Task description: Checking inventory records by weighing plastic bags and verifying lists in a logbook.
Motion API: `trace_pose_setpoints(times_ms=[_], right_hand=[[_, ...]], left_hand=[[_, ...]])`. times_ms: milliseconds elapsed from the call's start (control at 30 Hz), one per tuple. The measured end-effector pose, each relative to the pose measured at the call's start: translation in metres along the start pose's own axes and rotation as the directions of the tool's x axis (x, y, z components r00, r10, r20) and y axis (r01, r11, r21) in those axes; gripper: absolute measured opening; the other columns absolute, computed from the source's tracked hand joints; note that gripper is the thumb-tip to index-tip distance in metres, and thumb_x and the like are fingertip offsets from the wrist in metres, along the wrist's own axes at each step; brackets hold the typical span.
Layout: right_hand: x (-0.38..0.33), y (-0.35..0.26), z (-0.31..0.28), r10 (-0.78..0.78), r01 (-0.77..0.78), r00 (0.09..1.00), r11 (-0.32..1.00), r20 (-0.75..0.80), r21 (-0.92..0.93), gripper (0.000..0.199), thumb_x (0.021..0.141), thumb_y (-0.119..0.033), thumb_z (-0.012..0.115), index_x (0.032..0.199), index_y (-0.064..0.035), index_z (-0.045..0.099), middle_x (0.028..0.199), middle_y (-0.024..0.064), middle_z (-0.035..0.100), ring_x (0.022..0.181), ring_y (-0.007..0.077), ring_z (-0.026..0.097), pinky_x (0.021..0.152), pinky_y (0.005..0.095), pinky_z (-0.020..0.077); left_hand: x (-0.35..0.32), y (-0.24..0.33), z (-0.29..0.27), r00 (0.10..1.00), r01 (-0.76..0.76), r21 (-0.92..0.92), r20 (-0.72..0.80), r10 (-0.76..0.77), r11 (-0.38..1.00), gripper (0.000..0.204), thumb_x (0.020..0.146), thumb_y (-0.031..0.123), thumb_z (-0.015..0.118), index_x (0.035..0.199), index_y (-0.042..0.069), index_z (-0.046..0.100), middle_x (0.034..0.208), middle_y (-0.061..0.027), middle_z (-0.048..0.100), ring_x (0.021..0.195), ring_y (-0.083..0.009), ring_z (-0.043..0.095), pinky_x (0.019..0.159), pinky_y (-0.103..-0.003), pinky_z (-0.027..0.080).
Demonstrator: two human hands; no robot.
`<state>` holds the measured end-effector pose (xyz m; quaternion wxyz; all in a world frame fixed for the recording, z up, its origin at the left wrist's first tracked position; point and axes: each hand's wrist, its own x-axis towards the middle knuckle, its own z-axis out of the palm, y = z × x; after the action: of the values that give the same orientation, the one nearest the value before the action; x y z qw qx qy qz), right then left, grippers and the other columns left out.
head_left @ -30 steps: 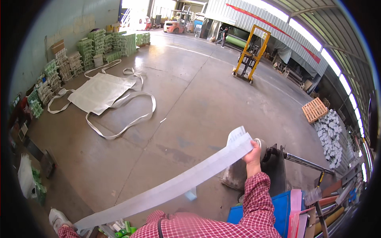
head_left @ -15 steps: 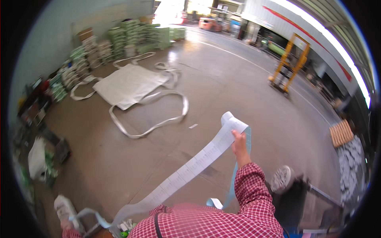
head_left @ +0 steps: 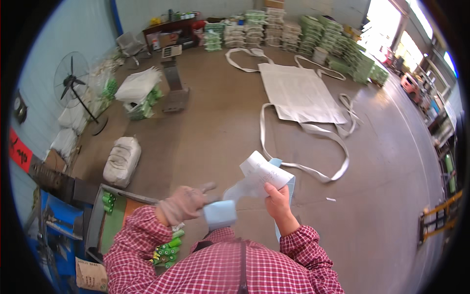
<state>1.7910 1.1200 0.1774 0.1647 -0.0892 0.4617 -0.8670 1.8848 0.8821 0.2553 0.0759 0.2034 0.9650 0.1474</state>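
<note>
My right hand [head_left: 278, 203] is raised in front of my chest, shut on the folded end of a wide white strap [head_left: 260, 172] with a pale blue back. The strap bends down and left from that fold to my left hand [head_left: 182, 205]. This hand wears a grey glove, is blurred by motion, and looks closed on the strap where a pale blue section [head_left: 220, 214] hangs just above my red checked shirt. More pale blue strap [head_left: 291, 193] drops behind my right wrist.
A large flat white bag [head_left: 301, 93] with long loops lies on the concrete floor ahead. Stacks of green and white bundles [head_left: 313, 34] line the back wall. At the left are a standing fan [head_left: 73, 81], a white sack [head_left: 122, 159], a tray [head_left: 95, 223] and green spools [head_left: 166, 250].
The view has swung left. The strap, stretched out long from my right hand before, is now gathered and folded near my chest, and my gloved left hand has come up to it.
</note>
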Motion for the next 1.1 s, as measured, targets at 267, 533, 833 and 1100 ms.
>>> trace_pose_setpoints(times_ms=[267,533,833,1100], right_hand=[[0.122,0.026,0.082,0.111,-0.122,0.972,0.992,0.206,0.044,0.039,0.082,-0.001,0.051,0.120,0.0017,0.047,0.117,0.0102,0.054,0.109,0.0222,0.051,0.094,0.0353,0.0387],[0.251,0.045,0.101,0.231,-0.248,0.955,0.966,0.185,0.070,0.042,0.080,-0.004,0.052,0.121,0.0010,0.046,0.118,0.0118,0.053,0.109,0.0253,0.051,0.096,0.0390,0.0376],[0.469,0.056,0.085,0.195,-0.251,0.961,0.911,0.194,0.328,0.044,0.081,-0.017,0.049,0.123,-0.0037,0.043,0.124,0.0086,0.047,0.119,0.0240,0.039,0.103,0.0394,0.0264],[0.651,0.126,0.142,0.445,-0.544,0.837,0.746,0.320,0.384,0.042,0.085,-0.029,0.051,0.117,-0.0022,0.049,0.116,0.0097,0.052,0.112,0.0242,0.045,0.098,0.0379,0.0319]], left_hand=[[0.069,-0.102,-0.021,0.992,0.100,-0.640,0.007,-0.124,0.762,0.036,0.077,0.019,0.057,0.113,0.016,0.060,0.133,-0.0176,0.039,0.099,-0.0271,0.057,0.083,-0.036,0.046],[0.126,-0.212,-0.047,0.990,-0.026,-0.919,-0.077,-0.115,0.394,0.032,0.080,0.019,0.055,0.106,0.004,0.062,0.102,-0.0113,0.058,0.096,-0.0228,0.055,0.085,-0.033,0.042],[0.117,-0.333,-0.136,0.936,0.337,-0.687,0.168,-0.310,0.644,0.032,0.077,0.022,0.058,0.103,0.003,0.063,0.089,-0.0077,0.060,0.080,-0.0169,0.059,0.067,-0.027,0.048],[0.102,-0.389,-0.186,0.761,0.646,-0.485,0.358,-0.541,0.589,0.037,0.075,0.029,0.058,0.103,0.005,0.062,0.089,-0.0115,0.063,0.070,-0.0230,0.063,0.062,-0.033,0.050]])
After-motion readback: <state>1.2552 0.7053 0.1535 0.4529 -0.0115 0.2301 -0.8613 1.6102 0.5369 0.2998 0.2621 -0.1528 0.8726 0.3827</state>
